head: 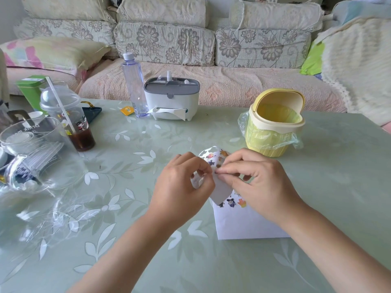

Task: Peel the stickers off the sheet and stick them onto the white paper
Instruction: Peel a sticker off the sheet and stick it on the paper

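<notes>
The job is underway but, by my reading, far from finished. The left hand [182, 182] holds the sticker sheet [213, 160] up above the desk [338, 166], its grip clamped on the sheet's near part with curled fingers, so the sheet bows into a curl. Small coloured figures crowd the far end of the sheet, so many stickers remain to be peeled. The right hand [260, 182] meets the sheet at its middle edge, thumb and forefinger pressed together there; I take this for lifting the next sticker, though whether the grip has a sticker's corner or only the backing is too small to tell. Below that hand the white paper [243, 225] lies flat on the desk, with a short row of stuck stickers [231, 203] along its far edge; three show, and the hand may hide others. Most of the paper is bare. As for writing, the glass jug [31, 132] at far left bears "Drink mo…", reversed as seen through the glass and then cut off. The plastic cup [67, 119] beside it carries a cartoon figure and lettering too blurred to read. The small yellow sachet [127, 111] by the bottle has an unreadable mark. The yellow bin [275, 123] at right is plain.
</notes>
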Demonstrator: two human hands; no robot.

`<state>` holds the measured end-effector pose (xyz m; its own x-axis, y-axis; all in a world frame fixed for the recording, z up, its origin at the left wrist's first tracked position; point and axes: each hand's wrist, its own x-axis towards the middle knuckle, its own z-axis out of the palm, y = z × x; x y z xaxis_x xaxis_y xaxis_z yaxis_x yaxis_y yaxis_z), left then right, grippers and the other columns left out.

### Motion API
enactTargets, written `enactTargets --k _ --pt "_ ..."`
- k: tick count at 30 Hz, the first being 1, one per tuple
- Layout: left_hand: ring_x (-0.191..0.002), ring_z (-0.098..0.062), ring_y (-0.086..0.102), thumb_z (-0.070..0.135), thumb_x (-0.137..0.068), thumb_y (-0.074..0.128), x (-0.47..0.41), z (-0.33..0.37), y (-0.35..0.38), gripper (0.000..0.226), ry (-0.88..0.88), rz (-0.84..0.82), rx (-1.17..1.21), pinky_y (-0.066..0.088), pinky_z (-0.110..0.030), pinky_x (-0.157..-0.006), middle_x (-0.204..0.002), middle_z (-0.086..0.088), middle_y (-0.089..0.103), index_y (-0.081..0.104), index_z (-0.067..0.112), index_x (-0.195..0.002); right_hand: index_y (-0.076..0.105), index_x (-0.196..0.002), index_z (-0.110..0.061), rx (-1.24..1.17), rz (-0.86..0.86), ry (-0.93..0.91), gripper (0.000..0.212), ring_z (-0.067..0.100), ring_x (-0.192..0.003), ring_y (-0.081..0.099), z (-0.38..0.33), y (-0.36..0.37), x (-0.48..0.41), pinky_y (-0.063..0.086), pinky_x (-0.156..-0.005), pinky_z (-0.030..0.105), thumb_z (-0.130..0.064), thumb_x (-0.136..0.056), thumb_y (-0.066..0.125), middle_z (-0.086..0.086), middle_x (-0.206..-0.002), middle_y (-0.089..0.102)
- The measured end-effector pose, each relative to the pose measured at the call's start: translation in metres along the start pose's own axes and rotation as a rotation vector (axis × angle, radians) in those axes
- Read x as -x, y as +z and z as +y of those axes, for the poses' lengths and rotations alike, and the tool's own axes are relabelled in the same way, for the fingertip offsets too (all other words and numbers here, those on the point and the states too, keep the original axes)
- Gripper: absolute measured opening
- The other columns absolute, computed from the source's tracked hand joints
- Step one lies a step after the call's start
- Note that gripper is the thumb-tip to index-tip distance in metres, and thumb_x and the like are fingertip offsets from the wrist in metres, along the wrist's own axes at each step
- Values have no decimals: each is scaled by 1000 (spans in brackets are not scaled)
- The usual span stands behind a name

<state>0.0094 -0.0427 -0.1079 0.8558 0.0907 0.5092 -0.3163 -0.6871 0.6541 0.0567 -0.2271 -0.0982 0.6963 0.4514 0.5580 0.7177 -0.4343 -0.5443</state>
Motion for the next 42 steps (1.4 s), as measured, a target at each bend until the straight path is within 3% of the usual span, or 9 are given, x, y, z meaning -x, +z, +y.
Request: enactTargets --k 4,9,17,20,25,32,35,40,42 --pt "-78 -11 52 36 -82 51 0 -6 -3 14 108 -60 -149 45 -28 -69 -79 17 56 63 28 -82 75 -88 -26 108 -67 -25 6 9 -70 61 -4 -2 1 44 -57 21 -23 -90 71 -17 -90 65" --pt "-81 -3 54 50 -82 62 -1 -1 -3 15 -161 -172 29 40 -13 -66 -81 20 62 65 36 -79 69 -87 -32 139 -80 84 9 11 -68 60 -9 0 0 51 -59 32 -33 -93 62 -19 -85 62" --pt "-55 -8 45 31 -87 66 -3 -3 2 9 -442 -228 228 37 -19 -51 -68 5 60 66 30 -78 76 -87 -24 -348 -7 590 12 1 -45 49 -3 0 -5 40 -51 18 -23 -95 67 -12 -57 60" --pt "-55 -5 49 32 -89 63 -4 -8 0 8 -489 -234 46 37 -17 -49 -75 17 60 63 32 -82 77 -90 -23 -379 60 586 9 10 -40 45 -2 -2 -5 41 -47 22 -21 -94 70 -4 -63 69" --pt "-87 -12 52 46 -86 63 2 -7 -1 23 -361 -224 -339 37 -25 -63 -95 12 52 52 28 -95 76 -92 -29 -365 56 496 17 15 -46 55 -2 4 3 48 -52 23 -11 -90 73 -3 -77 75" --pt "-66 -7 63 35 -94 59 1 27 7 23 -688 -303 472 44 -12 -57 -87 7 76 76 20 -88 73 -104 -49 -297 42 396 42 28 -55 66 3 5 12 51 -57 31 -10 -89 76 -1 -82 72" --pt "-70 -10 66 38 -93 63 1 33 14 24 -770 -304 586 44 -22 -65 -90 6 77 78 19 -92 66 -111 -59 -214 26 348 56 34 -56 63 8 2 18 56 -59 42 -8 -90 73 -12 -93 74" --pt "-57 -11 63 30 -91 70 -4 39 29 22 -830 -235 669 42 -14 -52 -84 3 77 76 10 -90 62 -134 -39 75 29 168 56 8 -49 56 13 -12 29 47 -58 17 -8 -87 67 -21 -97 74" --pt "-53 -9 60 31 -91 70 -5 41 37 23 -767 -249 582 41 -12 -48 -78 4 75 74 9 -86 61 -135 -38 210 0 190 52 3 -58 62 16 -19 32 50 -63 21 -16 -88 67 -25 -98 73"
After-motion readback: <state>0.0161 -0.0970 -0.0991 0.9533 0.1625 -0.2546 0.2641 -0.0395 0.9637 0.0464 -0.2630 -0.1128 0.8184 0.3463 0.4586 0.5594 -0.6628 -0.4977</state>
